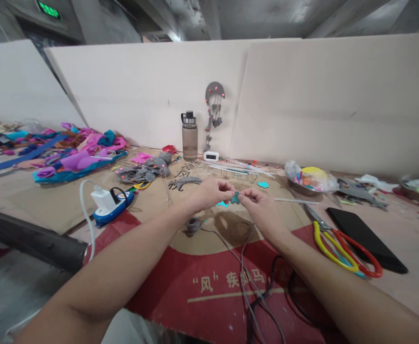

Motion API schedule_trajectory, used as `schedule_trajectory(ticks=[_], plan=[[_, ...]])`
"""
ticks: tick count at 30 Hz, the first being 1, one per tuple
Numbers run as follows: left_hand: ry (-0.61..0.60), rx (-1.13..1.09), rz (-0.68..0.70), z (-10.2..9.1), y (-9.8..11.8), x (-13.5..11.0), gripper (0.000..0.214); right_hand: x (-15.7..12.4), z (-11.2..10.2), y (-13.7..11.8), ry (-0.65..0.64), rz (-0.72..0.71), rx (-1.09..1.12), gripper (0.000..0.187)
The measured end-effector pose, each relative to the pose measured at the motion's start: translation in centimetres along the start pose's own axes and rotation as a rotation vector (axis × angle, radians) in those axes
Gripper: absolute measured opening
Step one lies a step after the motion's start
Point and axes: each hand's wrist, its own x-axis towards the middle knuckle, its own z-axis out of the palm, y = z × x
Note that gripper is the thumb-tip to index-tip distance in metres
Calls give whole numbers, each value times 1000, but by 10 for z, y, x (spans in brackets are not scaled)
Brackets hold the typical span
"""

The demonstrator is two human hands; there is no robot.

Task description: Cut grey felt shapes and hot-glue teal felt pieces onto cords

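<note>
Between my two hands, a small teal cut-out piece (235, 197) is pinched over the cardboard. My left hand (215, 193) grips its left side with thumb and fingertips, and my right hand (258, 203) pinches its right side. Just below the fingers lies a bright turquoise scrap (223, 204); another turquoise cut-out (263, 184) rests farther back on the right. A coil of grey cord (194, 224) sits under my left forearm. Whether the teal piece is one layer or several, I cannot tell.
Scissors (335, 243) with yellow and red handles lie right of my forearm beside a black phone (367, 239). A power strip (113, 209) with a white plug stands left. A water bottle (190, 136) stands at the back. Cables cross the red cardboard (166, 286) in front.
</note>
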Motion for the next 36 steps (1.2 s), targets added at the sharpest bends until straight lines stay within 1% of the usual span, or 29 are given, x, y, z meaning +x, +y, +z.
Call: schedule_trajectory(ticks=[4,10,15,22,26,30,32,34,36], plan=[[-2,-78,-41,2,0,-1,15,-1,-1,-4,20,7,-25,26],[-20,-277,-142,6,3,-4,31,0,-4,-4,71,30,22,25],[51,-260,-94,9,3,-4,28,0,-2,1,73,41,77,26],[67,-265,-74,10,2,-4,26,-3,0,1,67,34,83,27],[117,-267,-91,7,0,-1,18,-1,3,3,-15,29,99,31],[215,-332,-125,-4,-3,4,12,3,8,12,-65,18,137,44],[279,-389,-137,-12,-4,7,11,2,9,14,-118,-18,85,37],[347,-443,-139,-21,-6,9,12,-2,9,11,-221,-77,-17,26],[413,-497,-121,-30,-7,12,13,-7,6,4,-346,-168,-140,28]])
